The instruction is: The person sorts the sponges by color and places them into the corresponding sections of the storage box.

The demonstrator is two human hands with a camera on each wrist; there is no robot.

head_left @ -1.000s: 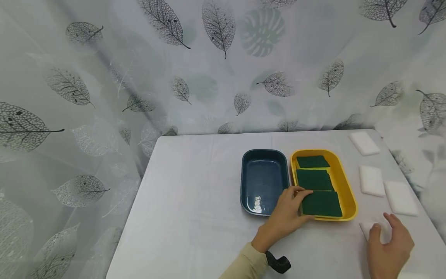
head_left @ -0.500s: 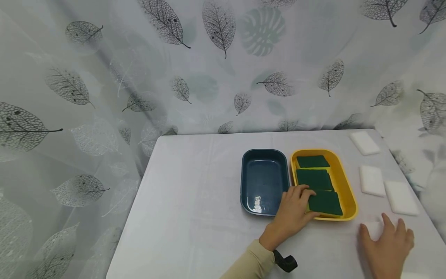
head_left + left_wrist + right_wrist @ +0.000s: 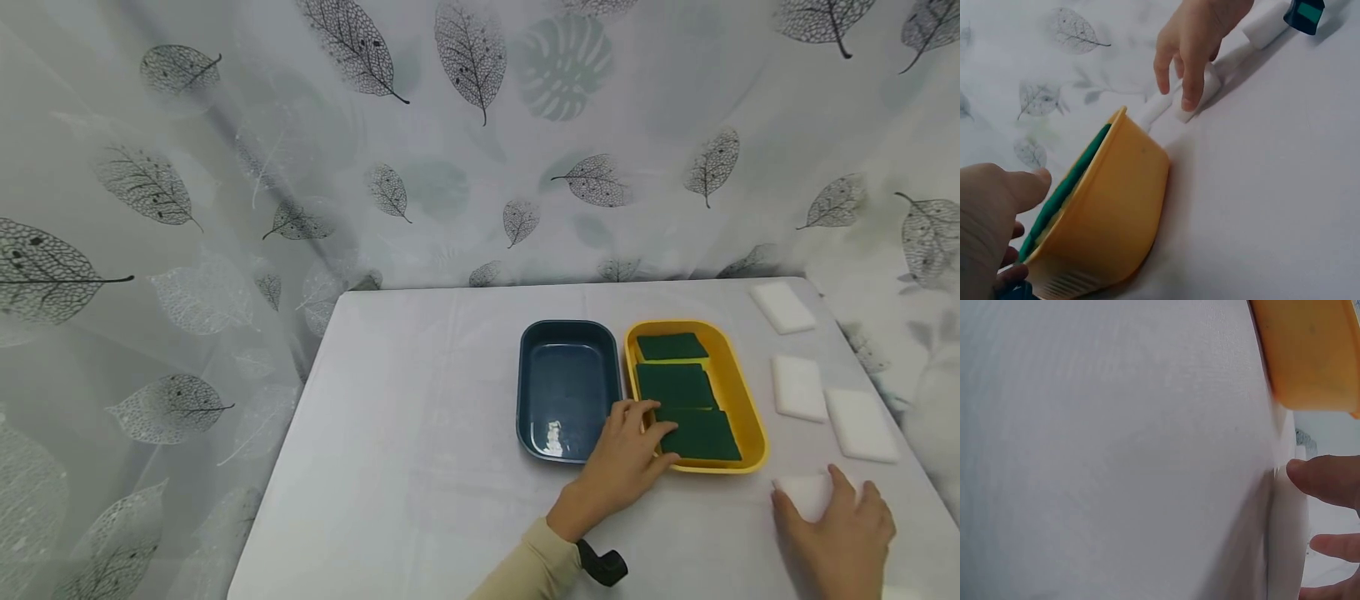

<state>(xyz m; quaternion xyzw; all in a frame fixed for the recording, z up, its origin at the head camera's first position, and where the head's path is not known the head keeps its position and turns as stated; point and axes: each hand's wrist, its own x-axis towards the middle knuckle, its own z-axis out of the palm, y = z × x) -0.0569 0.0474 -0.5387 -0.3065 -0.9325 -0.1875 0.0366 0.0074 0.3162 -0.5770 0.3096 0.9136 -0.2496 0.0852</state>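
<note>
My left hand (image 3: 618, 458) is at the left side of the nearest green-topped scouring sponge (image 3: 701, 435), inside the yellow tray (image 3: 753, 417). Its fingers are spread and loosely bent, with the tips at the sponge's edge. In the left wrist view the thumb (image 3: 1032, 187) lies beside the green layer, not curled round it. My right hand (image 3: 843, 529) is over a white sponge block (image 3: 806, 493) to the right of the tray, fingers apart. In the right wrist view its thumb (image 3: 1319, 478) reaches the end of the block (image 3: 1286, 531); the other fingers stand off it.
Two more green-topped sponges (image 3: 675, 386) lie further back in the yellow tray. Left of it stands a dark blue tray (image 3: 570, 392) with nothing in it. Several white sponge blocks (image 3: 800, 388) lie along the table's right side. A leaf-patterned curtain (image 3: 480, 167) hangs behind the table.
The nearest green sponge has shifted slightly in the yellow tray, and my left hand moved right, then back left. My right hand has spread out over the white block.
</note>
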